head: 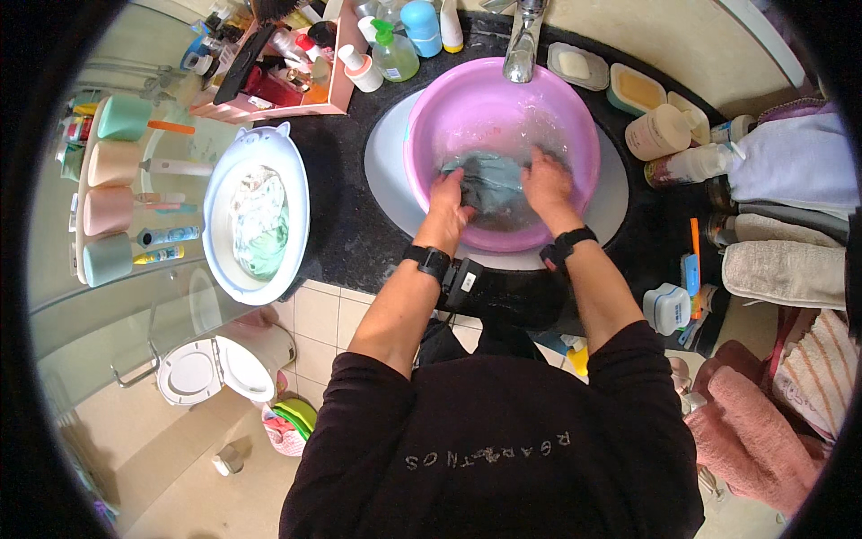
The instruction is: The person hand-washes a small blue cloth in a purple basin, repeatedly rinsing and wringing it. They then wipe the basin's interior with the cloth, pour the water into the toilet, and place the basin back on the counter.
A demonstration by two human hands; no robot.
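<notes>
A wet grey-green cloth (495, 172) lies in cloudy water inside a pink plastic basin (421, 118). My left hand (448, 199) is at the cloth's left end, with its fingers on the fabric and the thumb apart. At the right end, my right hand (547, 183) has its fingers curled against the cloth; they are slightly blurred. Both hands are low in the basin, and the water hides part of the cloth. The basin rests over a white oval sink (390, 178), beneath a chrome faucet (522, 57).
Left on the black counter (343, 195) stands a white-blue basin (214, 222) holding light green and patterned fabric (262, 236). A pink organizer (347, 60) and a green pump bottle (395, 57) are behind. Soap dishes (636, 89), bottles (658, 131) and towels (781, 269) line the right side.
</notes>
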